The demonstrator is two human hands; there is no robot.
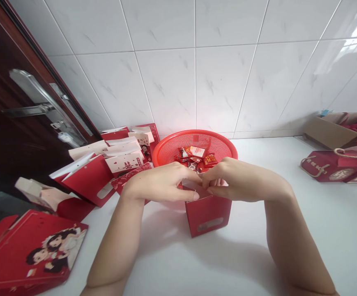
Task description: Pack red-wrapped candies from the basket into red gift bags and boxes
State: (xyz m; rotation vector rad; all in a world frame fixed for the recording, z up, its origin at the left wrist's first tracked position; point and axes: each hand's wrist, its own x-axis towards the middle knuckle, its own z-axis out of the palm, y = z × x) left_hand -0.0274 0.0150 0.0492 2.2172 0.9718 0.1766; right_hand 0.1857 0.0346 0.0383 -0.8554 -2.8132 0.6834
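A red paper gift box (210, 213) stands upright on the white table in front of me, with a light oval patch low on its front. Both hands meet at its top. My left hand (166, 183) grips the upper left edge, its thumb along the front rim and its fingers reaching over the opening. My right hand (240, 181) has its fingers curled at the upper right part of the same box; the fingertips partly hide the opening. Just behind is a red plastic basket (166, 150) holding small red-wrapped packets (196, 154).
Several open red and white gift boxes (88, 179) crowd the left side. A large red box with a cartoon couple (33, 250) lies at the front left. Finished-looking red boxes with cord (329, 166) and a cardboard carton (329, 131) sit right. A tiled wall (166, 90) rises behind.
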